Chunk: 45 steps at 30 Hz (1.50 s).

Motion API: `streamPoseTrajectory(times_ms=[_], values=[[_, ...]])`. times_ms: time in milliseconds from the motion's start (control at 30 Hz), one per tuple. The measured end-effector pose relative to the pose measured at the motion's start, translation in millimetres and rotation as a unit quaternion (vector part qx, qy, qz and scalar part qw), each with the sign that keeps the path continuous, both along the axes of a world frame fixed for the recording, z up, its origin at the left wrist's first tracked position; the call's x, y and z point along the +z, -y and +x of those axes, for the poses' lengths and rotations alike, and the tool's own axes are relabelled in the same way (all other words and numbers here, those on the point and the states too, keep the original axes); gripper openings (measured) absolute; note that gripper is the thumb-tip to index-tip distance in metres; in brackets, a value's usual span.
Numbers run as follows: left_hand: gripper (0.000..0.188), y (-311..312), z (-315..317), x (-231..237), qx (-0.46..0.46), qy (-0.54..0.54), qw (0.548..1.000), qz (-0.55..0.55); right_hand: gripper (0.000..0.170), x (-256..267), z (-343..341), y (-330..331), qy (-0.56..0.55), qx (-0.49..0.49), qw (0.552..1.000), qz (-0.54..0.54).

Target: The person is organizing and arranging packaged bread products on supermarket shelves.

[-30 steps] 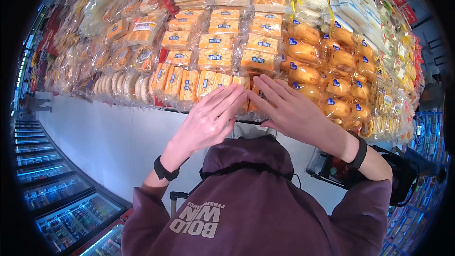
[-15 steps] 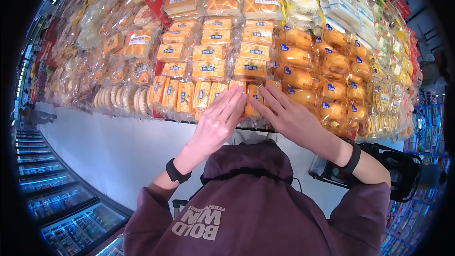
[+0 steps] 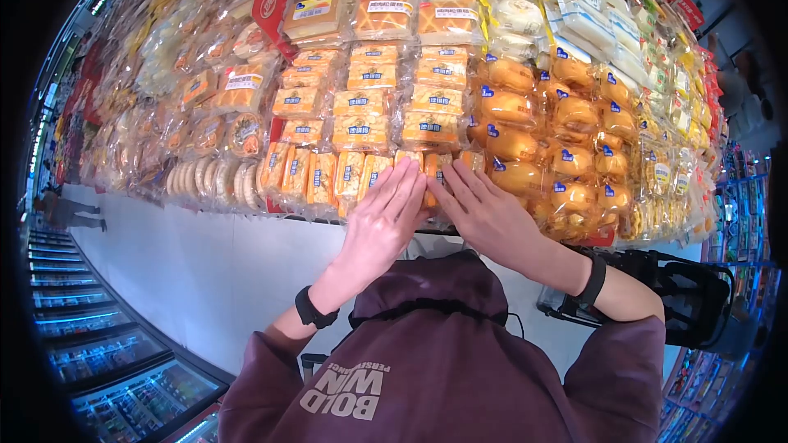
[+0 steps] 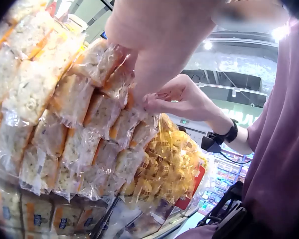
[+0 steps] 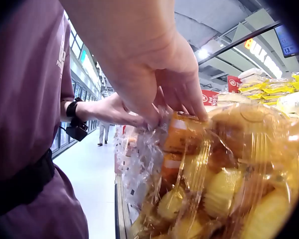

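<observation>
Both hands lie over the front row of clear-wrapped sachima bars (image 3: 322, 178), which stand on edge. My left hand (image 3: 379, 217) touches the row with its fingers extended and close together. Just to its right, my right hand (image 3: 497, 221) rests its straight fingers on the row's right end. Between the fingertips shows one orange-labelled sachima bar (image 3: 435, 166). In the right wrist view, the right fingertips touch the top of an orange pack (image 5: 183, 130), with the thumb at its crinkled wrapper. Seen from the left wrist, the right hand (image 4: 189, 102) is beside the left one at the wrappers.
Flat sachima packs (image 3: 361, 133) are stacked behind the row. Wrapped round buns (image 3: 509, 143) adjoin it on the right, white round cakes (image 3: 205, 180) on the left. A red sign strip (image 3: 271, 0) stands farther back. Below right is a black cart (image 3: 689, 287).
The display has shifted slightly in the head view. The fingertips have moved a little apart, so bars now show between them. Both hands remain on the front row.
</observation>
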State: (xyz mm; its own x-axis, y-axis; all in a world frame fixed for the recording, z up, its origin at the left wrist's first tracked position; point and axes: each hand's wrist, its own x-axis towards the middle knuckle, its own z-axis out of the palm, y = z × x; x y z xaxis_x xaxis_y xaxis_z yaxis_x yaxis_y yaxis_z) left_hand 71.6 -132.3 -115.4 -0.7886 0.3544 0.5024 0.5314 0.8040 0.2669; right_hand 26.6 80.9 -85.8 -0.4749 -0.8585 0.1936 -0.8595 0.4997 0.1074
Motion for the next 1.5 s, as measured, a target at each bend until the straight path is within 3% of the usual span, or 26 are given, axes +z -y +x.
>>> streamPoseTrajectory(times_ms=[133,267,367,467,633,733,800,967,1200,1300,1400,1500], values=[[0.062,-3.7,-5.3,-6.9,0.009,-0.028,1.000,0.000,0.056,-10.2,-3.4,0.5,-0.015,-0.006,1.000,-0.008],[0.060,-4.2,-0.5,5.2,-0.003,0.038,0.999,0.003,0.055,-11.6,-4.3,-1.7,-0.013,-0.002,0.999,-0.033],[0.061,8.9,4.6,33.5,-0.026,0.090,0.996,0.005,0.054,16.1,-3.9,-4.9,0.111,0.002,0.990,-0.087],[0.067,40.3,-7.9,44.9,0.020,0.077,0.996,-0.041,0.056,31.8,-26.2,-1.4,0.070,0.011,0.991,-0.116],[0.073,70.0,-45.2,42.1,0.132,0.084,0.977,-0.143,0.065,36.0,-93.1,6.5,0.054,0.025,0.997,-0.041],[0.075,66.2,-58.5,38.5,0.138,0.156,0.976,-0.068,0.076,29.0,-121.1,18.3,0.076,0.018,0.997,-0.021],[0.072,64.5,-62.4,35.6,0.116,0.139,0.982,-0.051,0.082,25.9,-130.9,24.9,0.131,0.008,0.991,-0.013],[0.064,63.5,-67.0,36.7,0.080,0.174,0.981,0.011,0.082,23.4,-132.0,36.1,0.153,0.000,0.988,0.024],[0.059,66.8,-62.6,37.1,0.062,0.130,0.987,-0.071,0.081,19.7,-132.7,34.4,0.118,0.010,0.992,0.046],[0.055,79.3,-55.0,46.1,0.087,0.068,0.990,-0.085,0.080,27.9,-132.2,30.8,0.136,0.012,0.990,0.036],[0.053,104.5,-50.5,49.0,0.177,0.069,0.972,-0.140,0.079,37.4,-127.5,34.2,0.132,-0.003,0.990,0.046],[0.053,123.7,-51.6,42.4,0.191,0.104,0.962,-0.164,0.077,32.6,-130.2,52.3,0.102,0.045,0.994,0.015]])
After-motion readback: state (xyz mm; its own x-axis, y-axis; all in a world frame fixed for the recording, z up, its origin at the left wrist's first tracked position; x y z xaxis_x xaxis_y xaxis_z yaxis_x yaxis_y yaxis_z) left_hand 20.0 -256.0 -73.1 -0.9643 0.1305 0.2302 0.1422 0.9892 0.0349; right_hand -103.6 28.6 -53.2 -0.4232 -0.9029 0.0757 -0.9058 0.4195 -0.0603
